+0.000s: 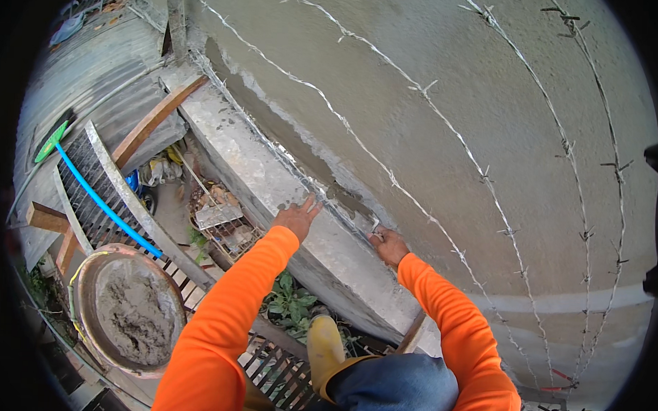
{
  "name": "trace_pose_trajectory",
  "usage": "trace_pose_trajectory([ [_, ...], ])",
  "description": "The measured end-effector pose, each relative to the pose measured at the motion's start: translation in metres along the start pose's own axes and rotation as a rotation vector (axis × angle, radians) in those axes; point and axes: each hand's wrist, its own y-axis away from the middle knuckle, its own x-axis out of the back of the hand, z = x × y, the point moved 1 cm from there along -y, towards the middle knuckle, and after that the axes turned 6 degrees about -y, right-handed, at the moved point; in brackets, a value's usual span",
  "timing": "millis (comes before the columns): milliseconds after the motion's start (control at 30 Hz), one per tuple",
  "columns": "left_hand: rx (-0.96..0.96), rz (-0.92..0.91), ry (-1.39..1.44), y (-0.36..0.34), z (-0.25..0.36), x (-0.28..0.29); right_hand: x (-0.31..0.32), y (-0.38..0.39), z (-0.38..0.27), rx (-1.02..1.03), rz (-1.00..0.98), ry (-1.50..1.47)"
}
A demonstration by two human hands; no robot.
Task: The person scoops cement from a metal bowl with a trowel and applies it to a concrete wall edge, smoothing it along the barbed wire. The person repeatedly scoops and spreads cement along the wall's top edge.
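My left hand (298, 218) rests on the top of a concrete ledge (349, 260), fingers stretched out and spread, holding nothing. To its right, my right hand (390, 247) is closed at the foot of the grey plastered wall (518, 197). A small pale bit (375, 224) shows at its fingertips; what the hand grips is mostly hidden. Darker, wet-looking mortar (274, 124) runs along the joint between wall and ledge, with rough edges. Both forearms are in orange sleeves.
Barbed wire strands (427, 96) cross in front of the wall. Left of me stand a round tub (79, 298) of wet mortar (133, 307) and a blue-handled tool with a green head (52, 141). Slatted metal grating (283, 374), wooden pieces (158, 120) and plants (289, 305) lie below the ledge.
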Motion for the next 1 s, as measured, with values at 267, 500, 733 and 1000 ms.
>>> trace_pose_trajectory([
  [267,-0.011,0.001,-0.015,-0.004,-0.002,-0.003,-0.008,-0.036,-0.034,-0.026,-0.173,0.143],
  [500,-0.01,-0.027,-0.016,-0.002,0.0,0.0,-0.013,-0.037,-0.024,-0.038,-0.08,0.051],
  [733,-0.01,-0.028,-0.03,-0.005,0.0,0.0,-0.01,-0.034,-0.027,-0.001,-0.069,0.0],
  [1000,0.0,0.008,-0.007,-0.006,0.0,-0.004,-0.008,-0.037,-0.033,-0.034,-0.086,0.093],
])
